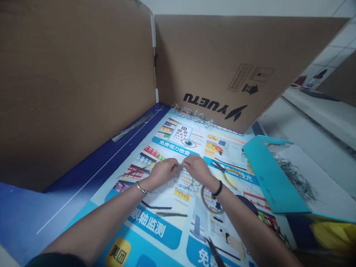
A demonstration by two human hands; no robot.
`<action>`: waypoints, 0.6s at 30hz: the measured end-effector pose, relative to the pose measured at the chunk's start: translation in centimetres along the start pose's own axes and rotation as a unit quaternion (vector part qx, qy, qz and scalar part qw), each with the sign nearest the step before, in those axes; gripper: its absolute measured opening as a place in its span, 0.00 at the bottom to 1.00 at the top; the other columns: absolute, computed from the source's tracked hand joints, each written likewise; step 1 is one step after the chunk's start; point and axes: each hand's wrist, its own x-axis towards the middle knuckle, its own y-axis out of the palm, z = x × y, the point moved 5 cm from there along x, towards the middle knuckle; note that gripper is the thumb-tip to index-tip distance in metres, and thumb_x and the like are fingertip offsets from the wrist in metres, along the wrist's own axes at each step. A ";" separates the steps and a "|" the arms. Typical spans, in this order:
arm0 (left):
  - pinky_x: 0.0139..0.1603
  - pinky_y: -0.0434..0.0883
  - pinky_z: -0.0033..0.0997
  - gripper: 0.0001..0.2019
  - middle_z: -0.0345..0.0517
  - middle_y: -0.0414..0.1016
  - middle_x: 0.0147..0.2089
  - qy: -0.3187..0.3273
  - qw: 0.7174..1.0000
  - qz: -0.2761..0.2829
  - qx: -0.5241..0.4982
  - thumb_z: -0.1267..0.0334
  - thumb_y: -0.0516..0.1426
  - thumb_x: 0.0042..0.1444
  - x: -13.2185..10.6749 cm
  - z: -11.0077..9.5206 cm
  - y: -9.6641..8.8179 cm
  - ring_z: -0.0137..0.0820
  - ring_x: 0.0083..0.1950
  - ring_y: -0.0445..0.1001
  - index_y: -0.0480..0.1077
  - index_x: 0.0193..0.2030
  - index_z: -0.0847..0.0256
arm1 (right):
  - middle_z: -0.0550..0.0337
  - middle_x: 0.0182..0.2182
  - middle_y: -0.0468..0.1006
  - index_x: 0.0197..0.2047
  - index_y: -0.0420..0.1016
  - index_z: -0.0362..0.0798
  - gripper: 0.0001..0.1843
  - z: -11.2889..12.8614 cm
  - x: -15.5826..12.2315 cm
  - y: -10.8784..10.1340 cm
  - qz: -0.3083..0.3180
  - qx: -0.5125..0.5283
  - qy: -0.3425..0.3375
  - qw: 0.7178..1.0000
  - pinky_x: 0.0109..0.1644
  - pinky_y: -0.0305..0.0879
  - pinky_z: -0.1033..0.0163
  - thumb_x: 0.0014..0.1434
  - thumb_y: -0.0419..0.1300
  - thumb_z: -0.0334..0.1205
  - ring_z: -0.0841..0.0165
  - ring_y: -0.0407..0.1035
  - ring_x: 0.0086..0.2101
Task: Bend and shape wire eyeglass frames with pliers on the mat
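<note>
Hands: the bare left hand (164,171) and bare right hand (198,169) nearly meet over the printed blue-and-white sheet (144,237), probably to work one small spot together.
Fingers: curled inward, tips close; I cannot tell whether they grip anything.
Thin silvery wire strands (175,179): just below the hands, their ends lost among the print.
Yellow-handled pliers (224,171): near the right wrist, likely for easy reach.
Turquoise cardboard box (264,174): seemingly keeps the tangled grey wire (297,180) gathered.
Obscured: the right forearm overlaps a round pinkish-grey ring (204,200); the frame cuts off a dark pointed tool (214,252).
</note>
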 end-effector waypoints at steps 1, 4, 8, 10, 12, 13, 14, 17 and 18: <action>0.33 0.62 0.25 0.09 0.41 0.75 0.36 0.004 1.000 0.001 0.009 0.69 0.49 0.56 0.0 -0.1 0.0 0.30 0.36 0.72 0.69 0.37 0.57 | 0.59 0.29 0.74 0.30 0.74 0.48 0.12 0.0 0.0 0.1 0.002 -0.001 0.000 1.000 0.44 0.55 0.64 0.61 0.51 0.35 0.69 0.65 0.35; 0.32 0.62 0.26 0.09 0.42 0.75 0.35 0.020 0.999 0.006 0.037 0.68 0.48 0.57 -0.2 -0.2 0.0 0.31 0.35 0.72 0.69 0.37 0.58 | 0.60 0.28 0.75 0.30 0.73 0.48 0.11 0.1 0.0 0.2 0.005 0.000 -0.001 1.000 0.44 0.55 0.65 0.61 0.51 0.35 0.70 0.65 0.34; 0.32 0.62 0.26 0.09 0.43 0.74 0.35 0.037 0.998 0.009 0.051 0.67 0.48 0.58 -0.2 -0.3 0.1 0.31 0.35 0.72 0.70 0.36 0.58 | 0.60 0.29 0.75 0.31 0.73 0.47 0.11 0.0 0.0 0.0 0.008 0.002 0.004 1.000 0.43 0.56 0.65 0.61 0.51 0.34 0.70 0.65 0.34; 0.32 0.62 0.26 0.09 0.43 0.74 0.35 0.044 0.998 0.007 0.054 0.66 0.48 0.58 -0.3 -0.4 0.0 0.31 0.35 0.72 0.70 0.36 0.58 | 0.60 0.29 0.75 0.31 0.74 0.47 0.11 0.0 0.0 -0.1 0.009 0.002 0.005 1.000 0.43 0.56 0.65 0.61 0.51 0.35 0.70 0.66 0.35; 0.32 0.62 0.26 0.09 0.43 0.74 0.35 0.046 0.997 0.003 0.055 0.66 0.48 0.58 -0.3 -0.4 -0.1 0.31 0.35 0.72 0.70 0.36 0.58 | 0.60 0.29 0.76 0.31 0.74 0.47 0.11 0.0 -0.1 -0.2 0.010 0.003 0.006 1.000 0.42 0.56 0.65 0.61 0.52 0.35 0.70 0.66 0.35; 0.32 0.62 0.26 0.09 0.43 0.74 0.35 0.046 0.998 0.002 0.053 0.66 0.48 0.59 -0.4 -0.4 -0.1 0.30 0.35 0.72 0.70 0.35 0.58 | 0.60 0.29 0.76 0.31 0.74 0.47 0.11 0.0 -0.2 -0.3 0.011 0.003 0.006 1.000 0.42 0.56 0.65 0.61 0.52 0.35 0.70 0.66 0.35; 0.32 0.62 0.26 0.10 0.43 0.74 0.35 0.046 0.998 0.002 0.050 0.66 0.48 0.59 -0.4 -0.4 -0.1 0.30 0.34 0.71 0.69 0.35 0.58 | 0.60 0.29 0.76 0.31 0.74 0.47 0.10 0.1 -0.2 -0.3 0.011 0.004 0.006 1.000 0.42 0.56 0.65 0.60 0.53 0.35 0.70 0.66 0.35; 0.33 0.62 0.26 0.10 0.42 0.74 0.35 0.051 0.998 0.000 0.035 0.67 0.47 0.59 -0.4 -0.4 -0.1 0.29 0.35 0.72 0.69 0.35 0.58 | 0.60 0.30 0.76 0.33 0.74 0.48 0.09 0.3 -0.6 -0.6 0.010 0.011 0.006 1.000 0.43 0.56 0.65 0.60 0.54 0.36 0.70 0.66 0.36; 0.33 0.62 0.26 0.10 0.42 0.74 0.35 0.052 0.998 -0.001 0.030 0.67 0.48 0.59 -0.4 -0.3 -0.1 0.29 0.35 0.72 0.70 0.35 0.58 | 0.60 0.30 0.76 0.33 0.75 0.48 0.09 0.4 -0.7 -0.7 0.009 0.013 0.006 1.000 0.43 0.56 0.65 0.60 0.54 0.37 0.70 0.67 0.36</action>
